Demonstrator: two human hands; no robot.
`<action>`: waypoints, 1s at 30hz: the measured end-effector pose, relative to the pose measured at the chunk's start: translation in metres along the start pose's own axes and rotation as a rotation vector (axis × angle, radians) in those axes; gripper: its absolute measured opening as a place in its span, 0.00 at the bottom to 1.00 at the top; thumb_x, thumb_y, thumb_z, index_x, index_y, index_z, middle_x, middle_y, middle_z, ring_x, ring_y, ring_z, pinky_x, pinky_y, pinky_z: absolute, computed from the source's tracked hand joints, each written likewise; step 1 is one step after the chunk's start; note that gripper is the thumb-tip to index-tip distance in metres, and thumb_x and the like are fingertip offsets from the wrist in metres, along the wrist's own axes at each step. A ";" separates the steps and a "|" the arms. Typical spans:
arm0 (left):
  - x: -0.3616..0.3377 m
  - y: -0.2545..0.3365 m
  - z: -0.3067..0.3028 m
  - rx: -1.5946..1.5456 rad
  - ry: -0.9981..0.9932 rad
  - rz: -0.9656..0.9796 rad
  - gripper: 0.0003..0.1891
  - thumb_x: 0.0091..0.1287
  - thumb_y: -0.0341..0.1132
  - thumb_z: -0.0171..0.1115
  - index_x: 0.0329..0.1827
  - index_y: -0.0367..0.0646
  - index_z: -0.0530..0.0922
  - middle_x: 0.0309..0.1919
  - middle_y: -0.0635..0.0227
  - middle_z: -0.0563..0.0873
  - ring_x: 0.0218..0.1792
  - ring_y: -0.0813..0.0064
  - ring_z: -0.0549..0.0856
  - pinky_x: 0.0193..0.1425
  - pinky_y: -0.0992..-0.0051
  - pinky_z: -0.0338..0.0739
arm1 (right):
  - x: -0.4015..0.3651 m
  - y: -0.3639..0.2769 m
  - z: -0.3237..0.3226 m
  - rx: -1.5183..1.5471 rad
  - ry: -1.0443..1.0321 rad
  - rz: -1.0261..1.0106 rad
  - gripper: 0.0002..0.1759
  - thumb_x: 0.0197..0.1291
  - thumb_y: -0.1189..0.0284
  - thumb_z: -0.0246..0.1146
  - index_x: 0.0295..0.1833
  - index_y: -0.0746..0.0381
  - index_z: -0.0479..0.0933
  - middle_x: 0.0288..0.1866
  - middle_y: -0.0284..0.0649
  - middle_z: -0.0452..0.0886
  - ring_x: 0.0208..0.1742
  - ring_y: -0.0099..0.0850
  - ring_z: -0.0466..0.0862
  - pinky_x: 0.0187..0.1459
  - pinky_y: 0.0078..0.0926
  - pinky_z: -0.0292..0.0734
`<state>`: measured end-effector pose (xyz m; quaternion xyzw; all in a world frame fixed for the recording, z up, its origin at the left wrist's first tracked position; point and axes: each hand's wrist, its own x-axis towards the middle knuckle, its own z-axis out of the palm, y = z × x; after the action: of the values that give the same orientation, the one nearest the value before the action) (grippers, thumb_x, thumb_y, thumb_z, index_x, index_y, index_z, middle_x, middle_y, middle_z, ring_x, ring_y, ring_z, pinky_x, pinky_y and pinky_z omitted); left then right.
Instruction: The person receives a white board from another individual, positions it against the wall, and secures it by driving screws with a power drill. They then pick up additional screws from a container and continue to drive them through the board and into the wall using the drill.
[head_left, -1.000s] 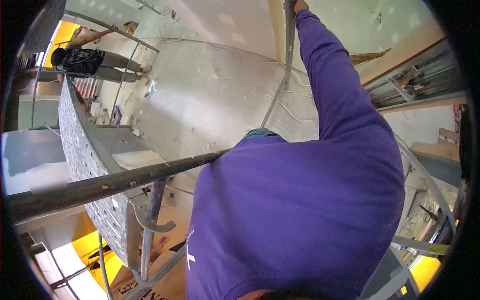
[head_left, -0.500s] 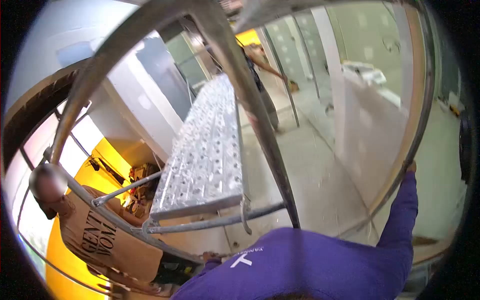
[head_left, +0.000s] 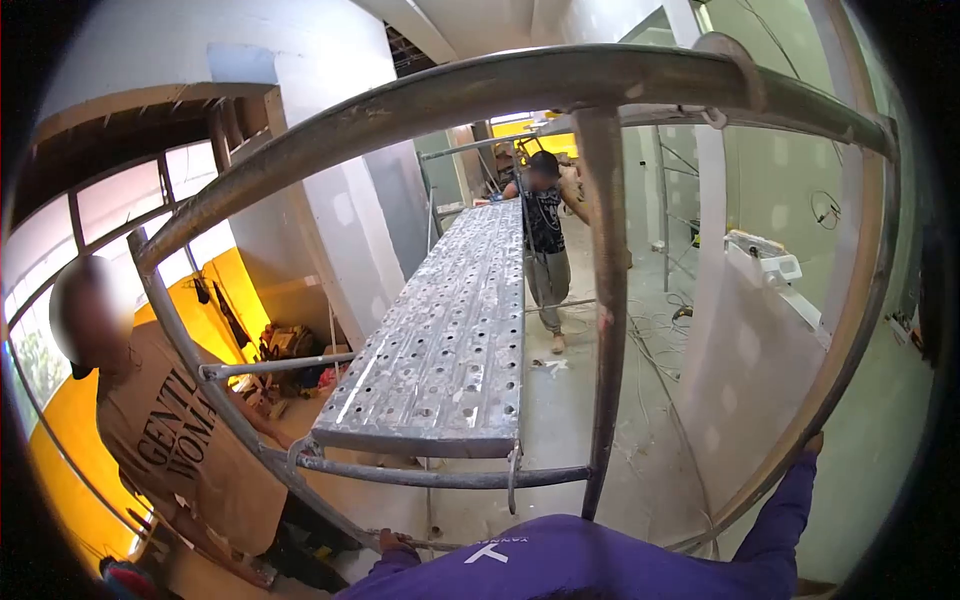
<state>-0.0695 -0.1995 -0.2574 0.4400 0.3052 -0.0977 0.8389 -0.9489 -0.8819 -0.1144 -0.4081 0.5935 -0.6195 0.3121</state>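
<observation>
My left hand (head_left: 393,541), low in the view at the end of a purple sleeve, is closed round the lower left part of a metal scaffold frame (head_left: 597,400). At the right, my right hand (head_left: 815,444) grips the frame's right upright; its fingers are partly hidden. Between the two, a perforated metal scaffold plank (head_left: 430,330) stretches away from me. Its near end is hooked over a crossbar (head_left: 450,475) of the frame. A thick curved top tube (head_left: 480,85) passes across the upper view.
A person in a tan shirt (head_left: 170,420) stands close at the left, beside the frame. Another person in a dark shirt (head_left: 545,220) is by the plank's far end. Cables (head_left: 650,360) lie on the floor. A low wall (head_left: 755,350) with white items (head_left: 765,258) stands right.
My view has tilted up and levelled, so the top tube and the far person show more fully. Both hands remain on the frame, and the plank still rests on the crossbar.
</observation>
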 end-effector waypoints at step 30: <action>-0.372 0.284 0.169 -0.115 -0.019 1.459 0.18 0.75 0.37 0.50 0.57 0.28 0.72 0.54 0.52 0.77 0.54 0.58 0.79 0.63 0.61 0.72 | -0.261 -0.524 0.095 -0.030 0.817 -1.426 0.27 0.77 0.60 0.39 0.56 0.73 0.73 0.59 0.55 0.78 0.58 0.49 0.81 0.65 0.44 0.70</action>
<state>-0.1701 -0.2046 0.2295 0.4857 -0.0684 0.4983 0.7150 -0.6911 -0.6479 0.3656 -0.4337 0.2667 -0.7606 -0.4028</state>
